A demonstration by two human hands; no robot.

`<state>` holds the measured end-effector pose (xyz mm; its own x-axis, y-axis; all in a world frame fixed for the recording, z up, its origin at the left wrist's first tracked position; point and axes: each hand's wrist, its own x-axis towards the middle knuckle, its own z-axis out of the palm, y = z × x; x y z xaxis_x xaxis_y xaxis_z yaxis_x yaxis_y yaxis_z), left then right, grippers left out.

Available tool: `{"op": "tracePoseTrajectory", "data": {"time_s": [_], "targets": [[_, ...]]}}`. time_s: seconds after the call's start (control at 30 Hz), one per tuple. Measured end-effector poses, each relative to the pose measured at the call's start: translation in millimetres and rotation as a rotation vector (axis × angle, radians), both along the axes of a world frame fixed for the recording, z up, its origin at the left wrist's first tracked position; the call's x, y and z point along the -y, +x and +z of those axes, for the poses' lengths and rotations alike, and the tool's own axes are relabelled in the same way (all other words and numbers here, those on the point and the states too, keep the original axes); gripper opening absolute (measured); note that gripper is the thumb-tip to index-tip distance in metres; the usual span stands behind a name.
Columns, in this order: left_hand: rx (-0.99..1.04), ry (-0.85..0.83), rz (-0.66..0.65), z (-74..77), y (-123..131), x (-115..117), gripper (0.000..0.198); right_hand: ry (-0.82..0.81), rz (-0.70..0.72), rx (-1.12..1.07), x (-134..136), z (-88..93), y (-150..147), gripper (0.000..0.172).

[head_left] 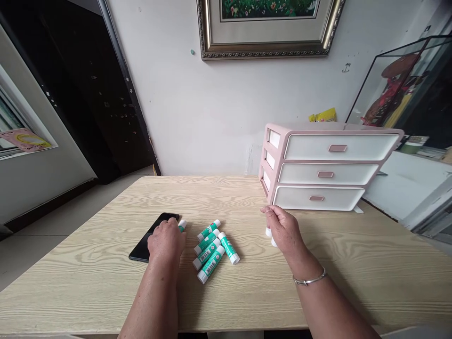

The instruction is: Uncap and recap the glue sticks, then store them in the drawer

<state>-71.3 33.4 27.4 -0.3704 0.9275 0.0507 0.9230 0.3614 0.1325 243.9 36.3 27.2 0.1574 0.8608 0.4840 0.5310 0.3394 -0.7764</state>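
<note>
Several green-and-white glue sticks (208, 254) lie loosely side by side in the middle of the table, one of them (229, 248) slanting the other way. My left hand (165, 240) is closed over another glue stick (182, 225), whose white end and a bit of green label poke out past the fingers. It sits over the right edge of a black phone (144, 245); most of its fingers are hidden. On the right, before the drawers, my right hand (284, 230) has its thumb and fingers pressed together. Two white glue stick ends (269, 232) show beneath it; their other parts are covered.
A pink and white three-drawer box (325, 174) stands at the table's back right, with a yellow packet (323, 115) behind its top. The wooden table (106, 282) meets a white wall bearing a framed picture (268, 49). A glass case (399, 89) is at the far right.
</note>
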Motion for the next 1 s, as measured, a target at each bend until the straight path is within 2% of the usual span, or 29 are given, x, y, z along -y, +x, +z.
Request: {"op": "tracePoseTrajectory", "data": {"time_s": [0.23,0.4,0.5,0.6,0.8,1.0], "targets": [[-0.051,0.129,-0.028,-3.8,1,1,0.03,0.004,-0.026,0.032,0,-0.6,1,0.047],[0.078,0.282,-0.136,-5.8,15,1,0.026,-0.043,-0.198,0.168,-2,5.9,12,0.041],[0.198,0.271,-0.227,-4.5,25,0,0.027,-0.156,-0.288,0.295,-4,10.3,19,0.034],[0.253,0.241,-0.288,-4.6,31,-1,0.027,-0.249,-0.32,0.444,-7,7.1,25,0.029],[0.249,0.188,-0.293,-14.9,26,-9,0.036,-0.308,-0.271,0.665,-11,-12.7,30,0.036],[0.21,0.129,-0.338,-21.3,25,-12,0.04,-0.386,-0.231,0.715,-7,-10.2,20,0.04]]}}
